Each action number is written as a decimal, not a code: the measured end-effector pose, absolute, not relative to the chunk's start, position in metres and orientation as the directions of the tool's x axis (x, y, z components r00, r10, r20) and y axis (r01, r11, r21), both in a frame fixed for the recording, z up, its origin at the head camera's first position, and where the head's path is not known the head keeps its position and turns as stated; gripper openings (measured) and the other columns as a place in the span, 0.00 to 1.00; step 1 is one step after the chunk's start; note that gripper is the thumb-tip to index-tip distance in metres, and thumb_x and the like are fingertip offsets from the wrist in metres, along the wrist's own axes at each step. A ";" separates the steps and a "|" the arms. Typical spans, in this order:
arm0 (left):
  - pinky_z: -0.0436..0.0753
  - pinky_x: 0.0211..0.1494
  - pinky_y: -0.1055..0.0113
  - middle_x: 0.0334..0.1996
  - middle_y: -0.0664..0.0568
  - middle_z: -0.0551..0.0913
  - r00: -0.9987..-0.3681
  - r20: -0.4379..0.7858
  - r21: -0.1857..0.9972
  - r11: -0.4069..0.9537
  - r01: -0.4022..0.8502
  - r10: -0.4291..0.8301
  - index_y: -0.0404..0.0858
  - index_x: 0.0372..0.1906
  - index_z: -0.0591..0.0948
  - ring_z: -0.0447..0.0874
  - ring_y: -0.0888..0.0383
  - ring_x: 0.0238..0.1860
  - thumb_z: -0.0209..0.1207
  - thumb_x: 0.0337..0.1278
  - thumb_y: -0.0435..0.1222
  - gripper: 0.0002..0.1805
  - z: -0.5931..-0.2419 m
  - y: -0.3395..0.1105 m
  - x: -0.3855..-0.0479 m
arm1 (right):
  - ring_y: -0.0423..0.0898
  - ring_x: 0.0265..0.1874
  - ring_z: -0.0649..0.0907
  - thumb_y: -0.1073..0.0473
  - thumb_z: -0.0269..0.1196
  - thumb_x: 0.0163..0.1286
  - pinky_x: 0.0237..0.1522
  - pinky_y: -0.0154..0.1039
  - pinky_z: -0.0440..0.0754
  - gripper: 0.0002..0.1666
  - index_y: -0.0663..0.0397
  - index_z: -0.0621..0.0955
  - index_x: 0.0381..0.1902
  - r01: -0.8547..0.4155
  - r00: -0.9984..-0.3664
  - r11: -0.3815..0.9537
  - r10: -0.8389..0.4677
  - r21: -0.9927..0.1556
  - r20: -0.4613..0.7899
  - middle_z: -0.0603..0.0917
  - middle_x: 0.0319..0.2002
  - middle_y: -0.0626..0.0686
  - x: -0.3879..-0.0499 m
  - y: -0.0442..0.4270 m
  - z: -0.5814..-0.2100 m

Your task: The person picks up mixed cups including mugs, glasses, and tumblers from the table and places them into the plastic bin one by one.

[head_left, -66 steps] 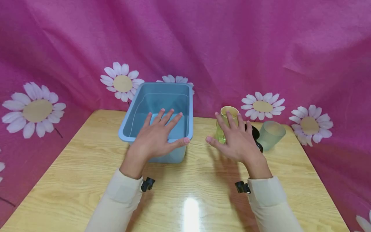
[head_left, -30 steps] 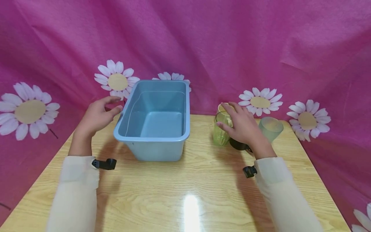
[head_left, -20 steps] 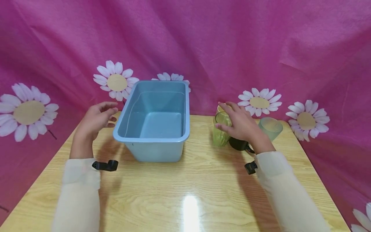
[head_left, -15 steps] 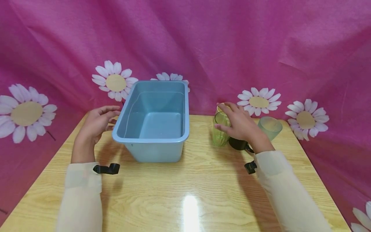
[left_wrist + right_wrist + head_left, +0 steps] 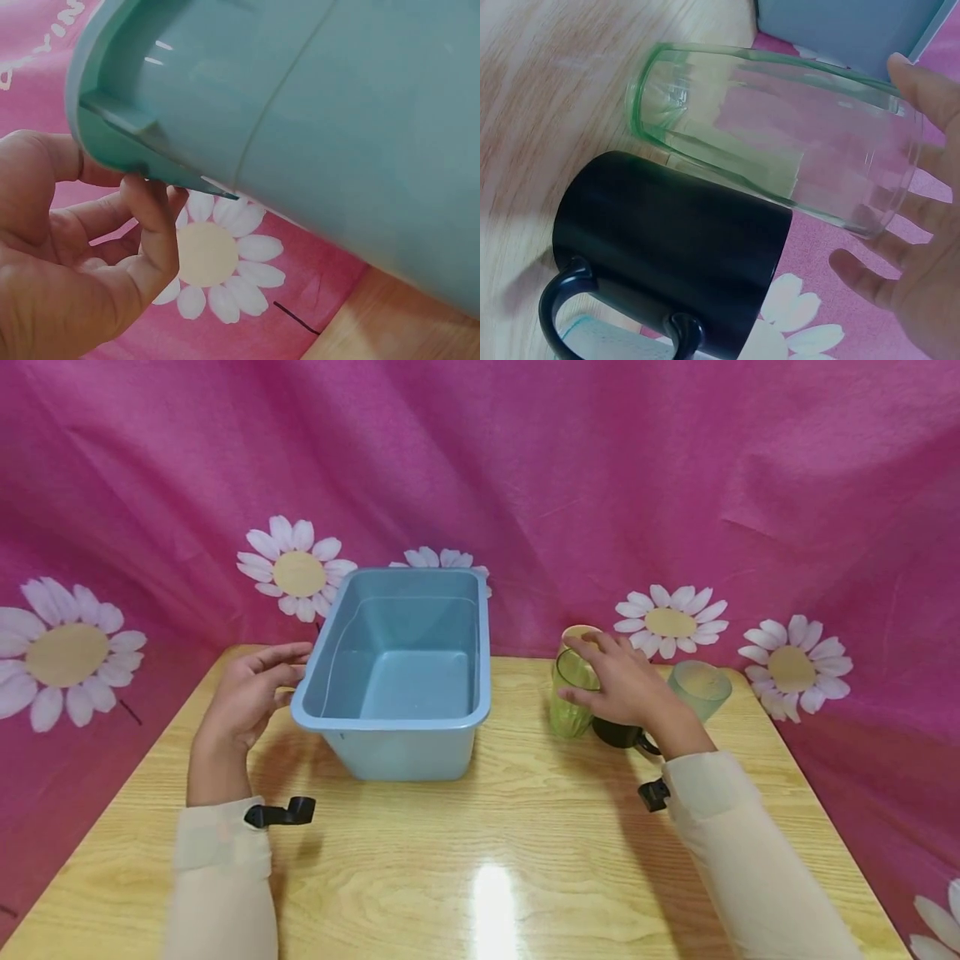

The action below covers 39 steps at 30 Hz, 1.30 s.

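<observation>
Left hand (image 5: 243,693) is loose at the left rim of the blue tub (image 5: 405,752), right hand (image 5: 628,681) is kinda relaxed too, fingers around the mouth of the green glass (image 5: 567,716) standing on the bench (image 5: 390,877) just beside the black mug (image 5: 615,734).

Magenta cloth backdrop (image 5: 525,468), white daisy prints (image 5: 298,574), wood-grain table (image 5: 397,868)

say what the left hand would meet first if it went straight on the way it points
The left hand would most likely meet the blue-grey rectangular plastic tub on its left side; whether they touch now is hard to tell.
</observation>
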<state>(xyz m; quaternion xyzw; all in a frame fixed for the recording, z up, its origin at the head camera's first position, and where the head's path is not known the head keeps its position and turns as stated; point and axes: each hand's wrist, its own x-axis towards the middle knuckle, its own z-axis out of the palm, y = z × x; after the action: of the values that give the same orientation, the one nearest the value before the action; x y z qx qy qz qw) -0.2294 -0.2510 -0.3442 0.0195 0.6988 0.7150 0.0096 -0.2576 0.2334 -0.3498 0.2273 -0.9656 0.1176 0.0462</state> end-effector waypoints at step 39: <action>0.87 0.44 0.71 0.46 0.55 0.87 -0.998 0.060 0.968 -0.243 0.063 -0.020 0.35 0.54 0.87 0.86 0.62 0.41 0.63 0.66 0.27 0.14 -0.357 -0.243 -0.222 | 0.65 0.51 0.71 0.48 0.71 0.61 0.49 0.58 0.76 0.35 0.44 0.78 0.67 -0.594 -0.804 0.794 -0.578 -0.131 0.144 0.73 0.61 0.65 -0.275 0.228 -0.332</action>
<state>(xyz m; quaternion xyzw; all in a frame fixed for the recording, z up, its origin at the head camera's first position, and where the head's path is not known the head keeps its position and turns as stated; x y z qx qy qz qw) -0.2219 -0.2435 -0.3567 0.0178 0.6147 0.7881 -0.0262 -0.2749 0.2284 -0.3317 0.3097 -0.9458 0.0850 0.0480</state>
